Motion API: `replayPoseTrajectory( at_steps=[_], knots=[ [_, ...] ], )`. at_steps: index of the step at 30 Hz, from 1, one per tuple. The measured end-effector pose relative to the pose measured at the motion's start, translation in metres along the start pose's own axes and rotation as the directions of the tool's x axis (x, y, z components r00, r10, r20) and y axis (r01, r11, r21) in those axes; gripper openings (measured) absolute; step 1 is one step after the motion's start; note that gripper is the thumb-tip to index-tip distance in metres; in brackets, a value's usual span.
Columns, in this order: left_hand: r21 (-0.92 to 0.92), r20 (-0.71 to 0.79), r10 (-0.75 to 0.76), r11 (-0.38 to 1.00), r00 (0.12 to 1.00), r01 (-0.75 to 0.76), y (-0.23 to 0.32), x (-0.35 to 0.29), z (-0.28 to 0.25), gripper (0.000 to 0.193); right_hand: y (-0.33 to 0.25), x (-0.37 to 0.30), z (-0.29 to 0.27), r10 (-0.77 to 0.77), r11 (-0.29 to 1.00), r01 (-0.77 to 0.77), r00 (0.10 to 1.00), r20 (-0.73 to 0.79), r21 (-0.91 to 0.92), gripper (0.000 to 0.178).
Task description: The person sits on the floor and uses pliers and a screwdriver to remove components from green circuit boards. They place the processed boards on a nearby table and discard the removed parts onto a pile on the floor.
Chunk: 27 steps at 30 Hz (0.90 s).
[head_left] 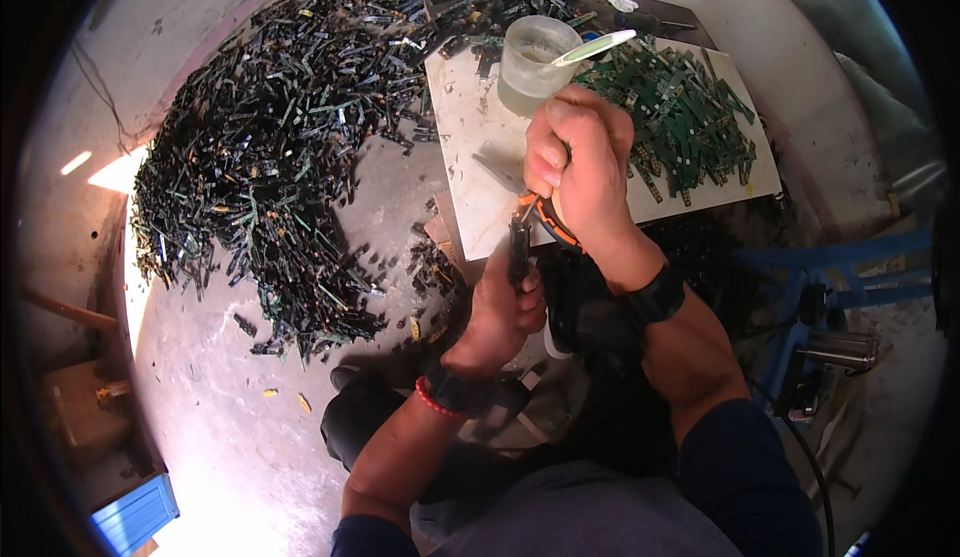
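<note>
My left hand is closed around a small black strip-shaped piece, whose upper end sticks up past my thumb. Just above it, my right hand makes a fist around a thin-shafted hand tool; its handle is mostly hidden by my fingers. The shaft comes down at the top of the black piece. Right by the fist is a pair of pliers with orange and black handles, its grey jaws over the white board. Whether my right hand also touches the pliers, I cannot tell.
A large heap of dark strips covers the floor at the left and far side. On the board stand a cloudy plastic tub, a white-and-green brush-like handle and a pile of green circuit strips. A blue metal frame is at the right.
</note>
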<state>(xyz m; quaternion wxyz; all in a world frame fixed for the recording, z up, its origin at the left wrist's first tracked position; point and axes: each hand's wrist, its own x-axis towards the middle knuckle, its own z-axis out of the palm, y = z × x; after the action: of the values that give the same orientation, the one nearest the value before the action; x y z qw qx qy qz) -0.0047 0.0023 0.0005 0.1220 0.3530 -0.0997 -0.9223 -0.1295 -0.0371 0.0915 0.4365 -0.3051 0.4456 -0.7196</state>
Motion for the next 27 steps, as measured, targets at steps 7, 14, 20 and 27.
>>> replayPoseTrajectory(
  at_steps=[7,14,20,27],
  knots=[
    [-0.014,0.018,0.01,1.0,1.0,-0.01,-0.002,0.002,-0.005,0.049,0.002,0.016,0.002,0.092,0.994,-0.096,0.994,-0.057,-0.059,0.024],
    [-0.042,0.074,0.018,0.999,0.997,-0.015,-0.003,0.004,-0.011,0.047,0.0,0.007,0.009,0.004,1.0,-0.008,0.984,-0.179,-0.021,0.006],
    [-0.087,0.101,0.034,0.996,0.994,-0.025,-0.003,0.002,-0.01,0.045,0.005,0.004,0.004,-0.094,0.995,0.086,0.978,-0.185,-0.049,0.005],
    [-0.075,0.053,0.102,0.992,0.993,-0.098,0.002,-0.005,-0.003,0.044,0.003,0.003,0.004,-0.094,0.995,0.089,0.975,-0.203,-0.033,0.007]
  ],
)
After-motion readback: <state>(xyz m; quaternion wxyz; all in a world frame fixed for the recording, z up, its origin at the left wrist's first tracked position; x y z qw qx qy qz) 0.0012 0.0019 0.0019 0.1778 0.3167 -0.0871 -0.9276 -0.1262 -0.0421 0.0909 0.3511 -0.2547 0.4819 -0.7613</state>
